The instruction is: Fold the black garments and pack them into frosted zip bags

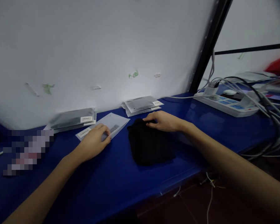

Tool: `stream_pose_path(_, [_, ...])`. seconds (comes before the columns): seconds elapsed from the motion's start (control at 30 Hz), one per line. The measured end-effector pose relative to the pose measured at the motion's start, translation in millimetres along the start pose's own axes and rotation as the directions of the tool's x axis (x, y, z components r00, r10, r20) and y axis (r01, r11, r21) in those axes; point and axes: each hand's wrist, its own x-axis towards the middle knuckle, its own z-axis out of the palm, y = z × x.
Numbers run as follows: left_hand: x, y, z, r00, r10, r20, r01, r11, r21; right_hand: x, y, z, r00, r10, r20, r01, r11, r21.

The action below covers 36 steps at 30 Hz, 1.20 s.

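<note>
On the blue table lies a folded black cloth item (149, 146); its exact kind does not show. My right hand (163, 120) pinches the cloth's far edge between thumb and fingers. To the left, a flat frosted plastic bag (115, 122) with a white label and a dark printed patch rests on the table. My left hand (96, 140) is at the bag's near edge, with fingers curled and thumb close to them on the plastic. Part of the bag is hidden under this hand.
Filled frosted bags (72, 119) lie against the white wall at left, and another stack of bags (142, 105) lies behind the cloth. A white power strip (226, 104) with tangled cables (268, 105) occupies the right. The table's front edge (168, 183) runs below the cloth.
</note>
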Motion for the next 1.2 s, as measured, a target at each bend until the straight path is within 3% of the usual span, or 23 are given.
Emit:
stream_pose_path(0.1, [-4.2, -2.7, 7.9, 0.998, -0.015, -0.067, 0.01, 0.998, -0.066, -1.0, -3.8, -0.3, 0.998, -0.057, -0.001, 0.057, 0.998, -0.035])
stream_pose_path(0.2, [-9.5, -0.9, 11.5, 0.996, -0.025, -0.084, 0.014, 0.992, -0.125, -1.8, -14.0, -3.6, 0.985, -0.093, -0.144, 0.079, 0.992, -0.1])
stream_pose_path(0.3, [-11.2, 5.7, 12.3, 0.996, -0.021, -0.083, 0.007, 0.985, -0.17, -1.1, -31.3, -5.9, 0.94, -0.144, -0.308, 0.116, 0.987, -0.109])
stream_pose_path(0.43, [-10.4, 17.4, 12.3, 0.993, -0.048, -0.111, 0.027, 0.983, -0.181, 8.0, -60.7, 6.6, 0.897, -0.217, -0.385, 0.175, 0.974, -0.141])
stream_pose_path(0.6, [-10.7, 22.0, 11.3, 0.98, -0.162, -0.116, 0.132, 0.963, -0.235, 27.8, -89.0, 40.6, 0.902, -0.273, -0.333, 0.155, 0.927, -0.342])
stream_pose_path(0.7, [-10.7, 18.8, 12.3, 0.968, -0.222, -0.118, 0.176, 0.934, -0.309, 31.7, -95.9, 53.6, 0.894, -0.265, -0.361, 0.142, 0.932, -0.332])
stream_pose_path(0.87, [-10.1, 12.6, 16.2, 0.935, -0.332, -0.125, 0.202, 0.788, -0.581, 25.8, -99.8, 56.7, 0.879, -0.412, -0.241, 0.367, 0.906, -0.212])
stream_pose_path(0.97, [-9.8, 10.6, 14.2, 0.898, -0.408, -0.165, 0.206, 0.721, -0.662, 25.3, -102.8, 53.8, 0.882, -0.454, -0.128, 0.431, 0.886, -0.173])
stream_pose_path(1.03, [-9.6, 10.3, 11.0, 0.891, -0.384, -0.243, 0.164, 0.771, -0.615, 27.8, -104.7, 51.6, 0.891, -0.452, -0.051, 0.441, 0.886, -0.144])
stream_pose_path(1.13, [-9.3, 10.5, 7.6, 0.908, -0.217, -0.358, 0.04, 0.896, -0.442, 33.8, -105.6, 49.2, 0.897, -0.441, 0.027, 0.44, 0.888, -0.134])
stream_pose_path(1.2, [-9.1, 9.7, 7.3, 0.914, -0.134, -0.383, -0.017, 0.93, -0.367, 37.8, -104.8, 49.1, 0.897, -0.438, 0.054, 0.441, 0.888, -0.132])
